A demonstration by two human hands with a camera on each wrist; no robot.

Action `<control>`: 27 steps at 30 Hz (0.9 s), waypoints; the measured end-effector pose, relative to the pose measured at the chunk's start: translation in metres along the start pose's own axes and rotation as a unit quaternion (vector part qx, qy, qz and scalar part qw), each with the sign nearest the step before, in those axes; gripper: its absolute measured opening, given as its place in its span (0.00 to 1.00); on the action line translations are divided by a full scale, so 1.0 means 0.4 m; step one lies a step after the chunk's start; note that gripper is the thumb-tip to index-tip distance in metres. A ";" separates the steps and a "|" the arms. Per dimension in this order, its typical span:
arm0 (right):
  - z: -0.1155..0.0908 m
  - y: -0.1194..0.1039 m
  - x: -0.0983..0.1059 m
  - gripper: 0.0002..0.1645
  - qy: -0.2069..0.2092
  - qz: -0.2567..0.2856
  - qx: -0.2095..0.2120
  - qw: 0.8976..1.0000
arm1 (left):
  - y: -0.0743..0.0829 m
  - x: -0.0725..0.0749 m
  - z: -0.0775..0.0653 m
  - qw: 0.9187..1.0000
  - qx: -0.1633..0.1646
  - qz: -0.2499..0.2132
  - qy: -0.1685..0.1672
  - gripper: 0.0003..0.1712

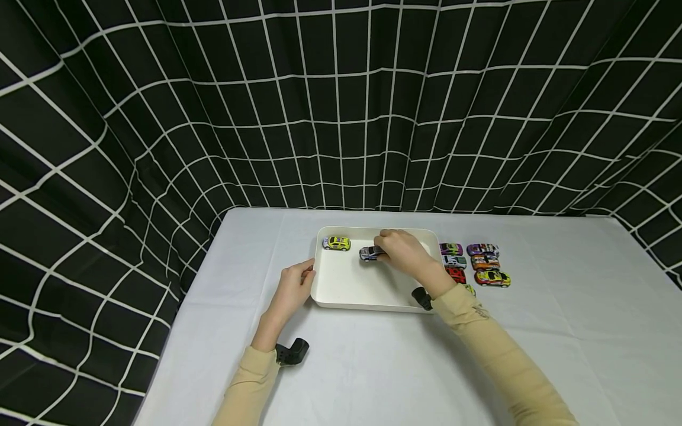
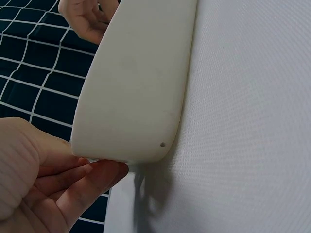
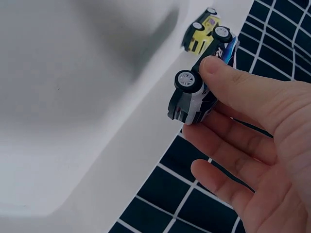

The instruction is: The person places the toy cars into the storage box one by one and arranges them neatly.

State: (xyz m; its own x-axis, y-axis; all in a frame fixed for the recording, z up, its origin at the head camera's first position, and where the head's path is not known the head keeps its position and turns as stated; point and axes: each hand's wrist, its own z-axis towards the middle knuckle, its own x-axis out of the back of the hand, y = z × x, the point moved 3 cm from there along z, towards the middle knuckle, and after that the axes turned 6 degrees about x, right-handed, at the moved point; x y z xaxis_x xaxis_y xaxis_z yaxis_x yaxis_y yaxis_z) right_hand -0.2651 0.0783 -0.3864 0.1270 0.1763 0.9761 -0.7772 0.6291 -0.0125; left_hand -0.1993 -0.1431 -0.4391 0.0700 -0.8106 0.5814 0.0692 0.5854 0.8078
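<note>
My right hand (image 1: 402,251) pinches a black, white and blue toy car (image 1: 371,253) between thumb and fingers, over the inside of the white tray (image 1: 367,306). In the right wrist view the thumb lies along the car's side between its two wheels (image 3: 188,81). A yellow toy car (image 1: 337,243) sits in the tray's back left corner. At the tray's left wall, my left hand (image 1: 295,287) grips the edge; the left wrist view shows its fingers (image 2: 97,182) against the outer wall (image 2: 131,92).
Right of the tray, several toy cars lie in two columns, among them a purple one (image 1: 483,249), an orange one (image 1: 485,262), a red-and-yellow one (image 1: 492,278) and a red one (image 1: 455,274). A black curtain with white grid lines (image 1: 351,118) hangs behind the white-covered table (image 1: 346,367).
</note>
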 end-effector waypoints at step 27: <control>0.056 -0.014 -0.034 0.11 -0.021 0.011 0.015 1.000 | 0.002 -0.001 0.000 1.000 -0.007 0.008 0.004 0.18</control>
State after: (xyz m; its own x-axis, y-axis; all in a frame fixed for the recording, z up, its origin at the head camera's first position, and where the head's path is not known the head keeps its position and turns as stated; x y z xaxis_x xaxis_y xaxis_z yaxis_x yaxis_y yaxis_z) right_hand -0.2763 0.0554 -0.3949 0.0840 0.1584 0.9838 -0.7978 0.6023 -0.0288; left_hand -0.1994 -0.1426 -0.4387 0.0785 -0.8008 0.5938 0.0809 0.5988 0.7968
